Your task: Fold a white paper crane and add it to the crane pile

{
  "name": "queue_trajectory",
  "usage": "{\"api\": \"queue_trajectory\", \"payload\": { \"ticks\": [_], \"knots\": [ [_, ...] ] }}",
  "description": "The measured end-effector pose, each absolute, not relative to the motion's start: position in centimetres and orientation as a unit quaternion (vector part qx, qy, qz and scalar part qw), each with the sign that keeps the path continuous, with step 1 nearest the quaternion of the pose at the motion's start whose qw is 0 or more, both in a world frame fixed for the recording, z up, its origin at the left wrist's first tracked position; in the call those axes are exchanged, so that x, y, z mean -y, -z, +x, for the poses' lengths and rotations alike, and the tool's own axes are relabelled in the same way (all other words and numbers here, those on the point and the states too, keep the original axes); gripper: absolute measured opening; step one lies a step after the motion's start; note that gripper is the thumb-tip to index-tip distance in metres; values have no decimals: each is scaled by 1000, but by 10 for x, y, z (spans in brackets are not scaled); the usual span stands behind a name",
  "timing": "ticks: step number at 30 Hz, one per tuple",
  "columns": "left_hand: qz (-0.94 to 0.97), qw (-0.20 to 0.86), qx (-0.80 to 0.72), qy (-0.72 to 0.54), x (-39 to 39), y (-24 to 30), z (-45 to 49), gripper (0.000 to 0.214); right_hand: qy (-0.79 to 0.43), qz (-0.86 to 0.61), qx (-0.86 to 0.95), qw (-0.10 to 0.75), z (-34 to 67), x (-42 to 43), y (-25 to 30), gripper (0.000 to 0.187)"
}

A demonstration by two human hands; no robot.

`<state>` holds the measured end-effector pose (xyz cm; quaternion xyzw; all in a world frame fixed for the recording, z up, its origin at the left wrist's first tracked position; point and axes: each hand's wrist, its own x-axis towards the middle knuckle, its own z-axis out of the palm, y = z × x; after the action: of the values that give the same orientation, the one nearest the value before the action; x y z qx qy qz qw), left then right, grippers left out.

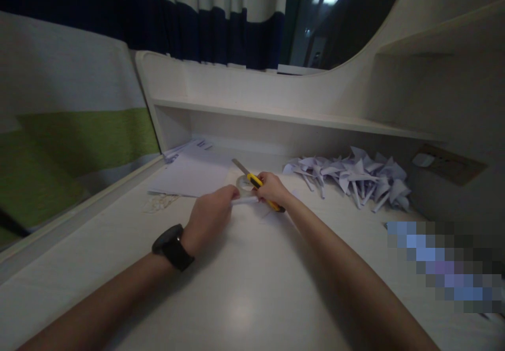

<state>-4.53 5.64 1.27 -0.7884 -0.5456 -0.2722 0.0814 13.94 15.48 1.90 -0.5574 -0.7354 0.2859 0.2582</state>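
My left hand point(211, 214), with a black watch on the wrist, is closed on one end of a thin white rolled paper tube point(244, 200). The tube lies level, low over the table. A yellow and black utility knife point(255, 181) is held in my right hand point(273, 189). Its long blade is out and points up and to the left. The fingers of this hand are at the tube's other end; whether they grip it too, I cannot tell. Just behind both hands is a roll of clear tape point(240, 183), partly covered by the knife.
White paper sheets point(189, 172) are stacked at the back left, with a small heap of pale rubber bands point(160, 202) in front. Several white paper pinwheels point(355, 174) are piled at the back right. A shelf point(276, 117) runs above the table's back. A blurred-out object lies at right.
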Motion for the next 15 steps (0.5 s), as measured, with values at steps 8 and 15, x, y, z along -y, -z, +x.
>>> {"api": "queue_trajectory", "payload": {
  "ticks": [8, 15],
  "knots": [
    [-706, -126, 575, 394, -81, -35, -59, 24, -383, -493, 722, 300, 147, -157, -8, 42],
    [-671, -156, 588, 424, -82, -27, -64, 16, -436, -454, 683, 369, 147, -146, -12, 36]
  ]
}}
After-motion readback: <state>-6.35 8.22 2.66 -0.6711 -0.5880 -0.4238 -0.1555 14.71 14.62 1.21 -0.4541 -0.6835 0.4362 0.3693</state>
